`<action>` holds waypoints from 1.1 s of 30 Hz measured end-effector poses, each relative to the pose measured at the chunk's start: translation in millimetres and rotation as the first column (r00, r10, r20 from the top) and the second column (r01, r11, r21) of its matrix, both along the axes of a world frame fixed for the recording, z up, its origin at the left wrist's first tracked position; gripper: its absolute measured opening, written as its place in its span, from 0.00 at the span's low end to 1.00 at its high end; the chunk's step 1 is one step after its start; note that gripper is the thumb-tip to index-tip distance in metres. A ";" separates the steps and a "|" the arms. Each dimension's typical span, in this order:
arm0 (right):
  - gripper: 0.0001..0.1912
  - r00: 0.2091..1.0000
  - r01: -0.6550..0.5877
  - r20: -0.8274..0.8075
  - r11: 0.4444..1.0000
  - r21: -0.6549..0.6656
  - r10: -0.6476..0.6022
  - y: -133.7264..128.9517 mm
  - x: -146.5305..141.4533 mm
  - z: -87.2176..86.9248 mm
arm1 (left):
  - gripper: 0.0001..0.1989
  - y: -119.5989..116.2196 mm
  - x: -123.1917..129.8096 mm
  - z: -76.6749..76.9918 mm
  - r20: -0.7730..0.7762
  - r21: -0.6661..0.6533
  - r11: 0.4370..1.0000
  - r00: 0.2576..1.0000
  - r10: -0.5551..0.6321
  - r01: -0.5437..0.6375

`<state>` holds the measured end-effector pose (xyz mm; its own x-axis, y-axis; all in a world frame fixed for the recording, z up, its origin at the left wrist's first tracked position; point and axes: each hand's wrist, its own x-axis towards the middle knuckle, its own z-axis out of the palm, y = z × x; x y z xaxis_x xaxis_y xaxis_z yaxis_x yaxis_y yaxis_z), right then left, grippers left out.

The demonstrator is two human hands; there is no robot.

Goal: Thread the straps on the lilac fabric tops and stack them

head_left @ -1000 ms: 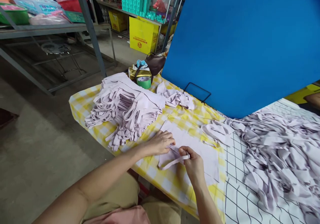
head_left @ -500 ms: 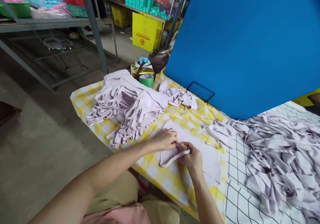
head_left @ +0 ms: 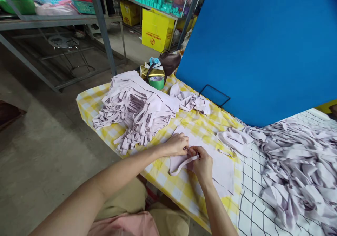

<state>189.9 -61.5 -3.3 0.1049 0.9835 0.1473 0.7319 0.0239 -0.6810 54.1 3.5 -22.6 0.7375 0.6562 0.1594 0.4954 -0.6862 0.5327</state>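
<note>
A flat pale lilac fabric piece (head_left: 221, 169) lies on the yellow checked cloth (head_left: 168, 187). Over it my left hand (head_left: 177, 144) is closed, its fingertips pinching the fabric strap's end. My right hand (head_left: 202, 161) is closed too, touching the left fingertips and gripping the same narrow strap (head_left: 181, 165), which loops down to the left. The exact pinch point is hidden by my fingers. Beyond my left hand sits a thick stack of lilac pieces with straps (head_left: 142, 106).
At the right lies a large heap of lilac fabric (head_left: 297, 162) on white grid cloth (head_left: 252, 201). A big blue board (head_left: 252, 53) stands behind. Green tape (head_left: 156, 83) and a dark bag (head_left: 170, 62) are at the far edge. A metal table (head_left: 52, 22) stands at the left.
The camera view has shifted slightly. My two hands have drawn a little closer together, with the strap still between them.
</note>
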 end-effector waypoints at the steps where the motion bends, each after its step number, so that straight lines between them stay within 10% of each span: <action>1: 0.13 1.000 -0.011 0.009 1.000 0.013 0.011 0.0 -0.1 -0.5 | 0.05 0.5 0.3 0.0 0.002 0.000 1.000 1.000 0.001 -0.001; 33: 0.11 0.984 -0.129 0.138 0.985 0.114 0.113 1.4 3.4 -9.1 | 0.03 3.2 -0.9 11.0 -0.008 -0.119 0.993 1.000 0.010 -0.011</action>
<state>193.4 -60.1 -12.4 -0.0415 0.9617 0.2711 0.8011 0.1941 -0.5661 53.2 6.6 -11.6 0.7316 0.6777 0.0743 0.5065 -0.6133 0.6061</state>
